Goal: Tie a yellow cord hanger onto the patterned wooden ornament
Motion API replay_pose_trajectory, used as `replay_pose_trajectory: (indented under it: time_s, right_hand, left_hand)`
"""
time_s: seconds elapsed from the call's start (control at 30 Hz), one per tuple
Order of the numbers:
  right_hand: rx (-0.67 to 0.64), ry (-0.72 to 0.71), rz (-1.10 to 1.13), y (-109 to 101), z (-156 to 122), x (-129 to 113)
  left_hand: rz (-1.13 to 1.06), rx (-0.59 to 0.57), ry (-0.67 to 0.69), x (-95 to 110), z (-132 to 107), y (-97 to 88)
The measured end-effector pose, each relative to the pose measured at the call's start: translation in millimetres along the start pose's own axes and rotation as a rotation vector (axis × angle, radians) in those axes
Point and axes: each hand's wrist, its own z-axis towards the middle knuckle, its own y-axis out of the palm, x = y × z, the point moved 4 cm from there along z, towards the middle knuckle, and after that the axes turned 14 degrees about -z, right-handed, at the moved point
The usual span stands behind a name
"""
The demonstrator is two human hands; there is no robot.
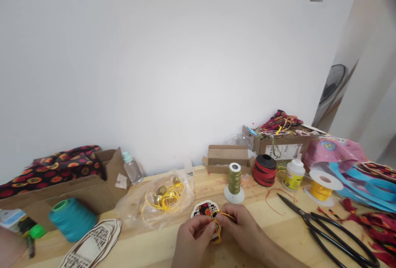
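Near the table's front edge, my left hand (pixel 194 239) and my right hand (pixel 241 226) meet fingertip to fingertip. Both pinch a thin yellow cord (pixel 219 231), whose loose parts hang below the fingers and stick out past the right hand. Just beneath lies a scalloped, pale-edged ornament (pixel 204 208) with dark red-patterned fabric and a lattice design; my fingers cover part of it. Whether the cord is tied to the ornament is hidden. Behind it stands a spool of olive thread (pixel 234 182).
To the right lie black-handled scissors (pixel 306 216), a yellow cord spool (pixel 320 191), a glue bottle (pixel 293 174) and a red cord spool (pixel 265 172). Leftward are a plastic bag (pixel 139 202) with bells, a teal thread cone (pixel 74 220) and lattice cutouts (pixel 89 247). Blurred skin (pixel 10 243) shows far left.
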Motion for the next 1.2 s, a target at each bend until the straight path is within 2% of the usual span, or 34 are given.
replay_pose_trajectory:
  time_s: [0.2,0.4,0.6,0.67,0.8,0.9,1.03,1.2]
  right_hand:
    - [-0.025,0.006,0.008,0.7,-0.4,-3.4]
    - [0.019,-0.002,-0.002,-0.2,1.1,-0.4]
    - [0.031,0.101,0.053,-2.3,0.8,-0.6]
    - [0.063,0.050,-0.080,-7.9,0.5,-5.0]
    - [0.188,-0.143,-0.502,-20.9,-0.7,-13.8]
    - [0.249,-0.260,-0.637,-26.0,-1.2,-16.5]
    - [0.364,-0.313,-0.605,-32.2,-1.9,-20.3]
    - [0.467,-0.249,-0.414,-39.8,-4.0,-21.4]
  left_hand:
    - [-0.005,-0.019,-0.039,-1.5,2.0,-1.8]
    - [-0.098,-0.024,-0.117,-10.3,8.5,-7.2]
    - [-0.111,-0.027,-0.141,-11.5,9.3,-6.0]
    - [-0.078,-0.026,-0.131,-10.1,8.1,-4.7]
    - [-0.050,-0.011,-0.110,-9.1,6.2,-1.8]
    - [-0.055,0.012,-0.092,-8.9,5.4,-0.5]
    - [-0.060,0.001,-0.099,-10.0,4.4,0.4]
    - [-0.034,0.003,-0.098,-11.5,2.9,-2.0]
